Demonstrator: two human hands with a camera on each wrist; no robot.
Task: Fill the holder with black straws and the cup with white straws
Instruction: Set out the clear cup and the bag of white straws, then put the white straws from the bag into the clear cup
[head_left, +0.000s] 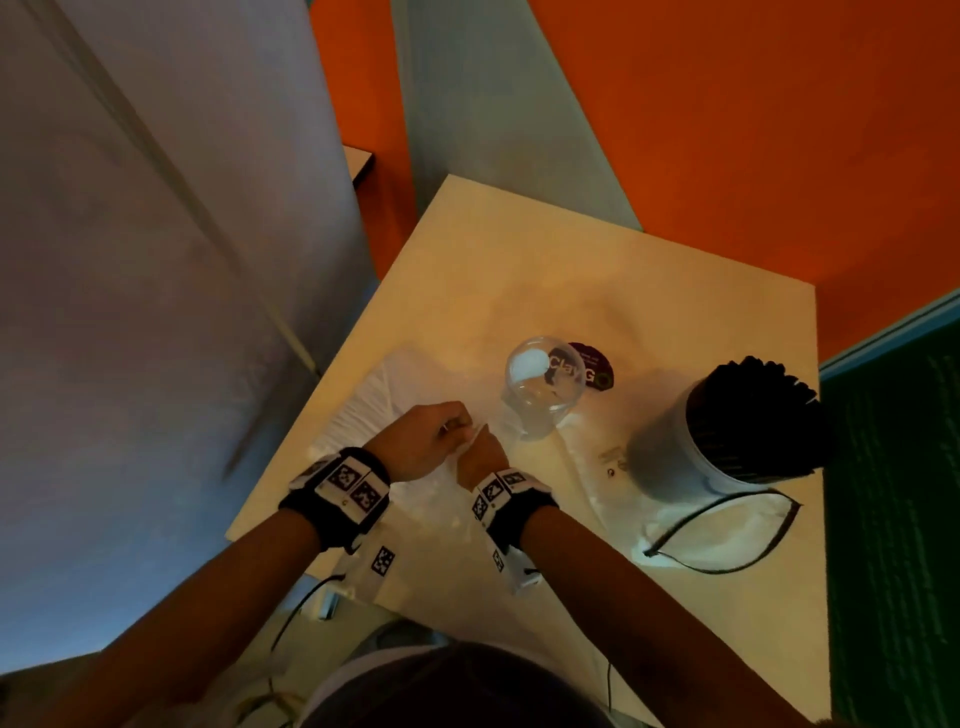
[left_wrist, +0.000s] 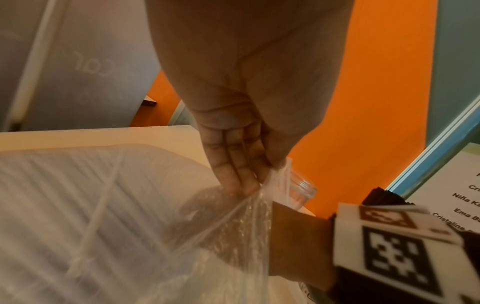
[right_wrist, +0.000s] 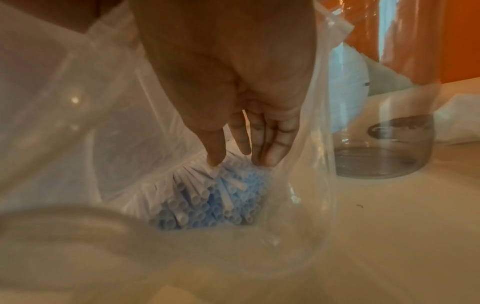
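Note:
A clear plastic bag (left_wrist: 213, 236) packed with white straws (right_wrist: 207, 201) lies at the table's left. My left hand (left_wrist: 257, 185) pinches the edge of the bag's mouth and holds it up. My right hand (right_wrist: 241, 162) is inside the bag with straight fingers, and the thumb tip touches the straw ends. In the head view both hands (head_left: 457, 428) (head_left: 480, 449) meet just left of the empty clear cup (head_left: 543, 384). The white holder (head_left: 670, 452) at the right is full of black straws (head_left: 753, 410).
An empty plastic bag with a black rim (head_left: 727, 530) lies in front of the holder. A dark round label or lid (head_left: 597, 369) sits behind the cup. The small beige table (head_left: 519, 260) ends at an orange wall; its left edge is near the straw bag.

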